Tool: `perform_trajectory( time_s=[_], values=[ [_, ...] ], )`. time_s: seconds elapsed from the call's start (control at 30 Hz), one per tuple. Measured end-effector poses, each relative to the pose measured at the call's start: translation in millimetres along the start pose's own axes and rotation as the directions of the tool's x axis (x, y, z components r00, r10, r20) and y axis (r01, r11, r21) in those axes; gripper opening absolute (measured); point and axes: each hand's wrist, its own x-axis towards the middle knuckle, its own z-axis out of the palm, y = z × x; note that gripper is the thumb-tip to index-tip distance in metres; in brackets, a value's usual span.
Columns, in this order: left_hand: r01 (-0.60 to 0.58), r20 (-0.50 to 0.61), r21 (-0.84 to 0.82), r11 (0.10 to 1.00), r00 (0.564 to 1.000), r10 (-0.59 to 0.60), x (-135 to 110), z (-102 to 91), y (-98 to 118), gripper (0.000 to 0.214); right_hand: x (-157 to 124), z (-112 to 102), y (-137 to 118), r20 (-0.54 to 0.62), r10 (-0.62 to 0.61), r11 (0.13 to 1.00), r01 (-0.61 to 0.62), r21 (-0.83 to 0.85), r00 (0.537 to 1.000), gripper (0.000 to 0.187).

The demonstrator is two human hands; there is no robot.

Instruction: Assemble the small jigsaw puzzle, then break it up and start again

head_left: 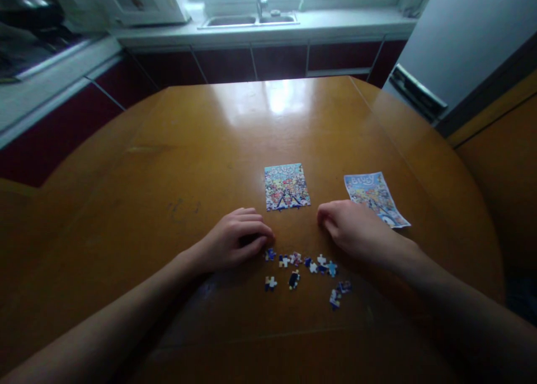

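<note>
A partly assembled colourful jigsaw puzzle (287, 186) lies on the wooden table (168, 166). Several loose puzzle pieces (302, 266) are scattered just in front of it. My left hand (235, 238) rests on the table left of the loose pieces, fingers curled down and touching the wood near the leftmost piece. My right hand (356, 230) rests right of the puzzle with its fingers curled under; whether it holds a piece is hidden. A printed picture sheet (375, 198) lies just beyond my right hand.
A kitchen counter with a sink (247, 20) and tap runs along the far wall. A stove top (33, 37) is at far left. A grey refrigerator (461, 43) stands at the right, next to the table's edge.
</note>
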Motion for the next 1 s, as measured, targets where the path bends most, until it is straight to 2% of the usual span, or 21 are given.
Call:
perform_trajectory(
  time_s=[0.13, 0.27, 0.4, 0.57, 0.7, 0.87, 1.0],
  values=[
    [0.000, -0.006, 0.005, 1.000, 1.000, 0.000, -0.2, -0.6, 0.6, 0.015, -0.8, -2.1, -0.6, -0.006, 0.007, 1.000, -0.007, 0.000, 1.000, 0.022],
    [0.008, 0.004, 0.008, 1.000, 1.000, -0.008, -1.5, 0.3, -0.4, 0.016, -6.0, 4.9, -11.3, -0.041, -0.112, 0.990, 0.115, 0.084, 0.993, 0.017],
    [0.016, 0.000, 0.011, 1.000, 1.000, -0.016, -1.6, 1.3, -0.7, 0.016, -13.8, 17.1, -23.2, -0.021, -0.221, 0.964, 0.222, 0.145, 0.975, 0.012],
    [0.011, -0.004, 0.005, 1.000, 1.000, -0.011, -0.9, 1.2, -0.6, 0.015, -18.1, 27.8, -29.1, -0.008, -0.274, 0.950, 0.272, 0.155, 0.962, 0.006],
    [0.011, -0.003, 0.006, 1.000, 1.000, -0.011, -0.1, 0.2, 0.9, 0.014, -20.5, 33.2, -31.8, 0.025, -0.312, 0.944, 0.307, 0.125, 0.950, 0.011],
    [0.005, -0.003, 0.003, 1.000, 1.000, -0.005, 0.0, 0.8, 0.3, 0.014, -22.8, 35.2, -33.3, 0.017, -0.304, 0.942, 0.298, 0.155, 0.953, 0.006],
    [0.006, 0.000, 0.001, 1.000, 1.000, -0.006, -1.2, 1.3, -1.8, 0.014, -12.3, 26.4, -26.7, -0.036, -0.199, 0.933, 0.200, 0.300, 0.979, 0.011]
  ],
)
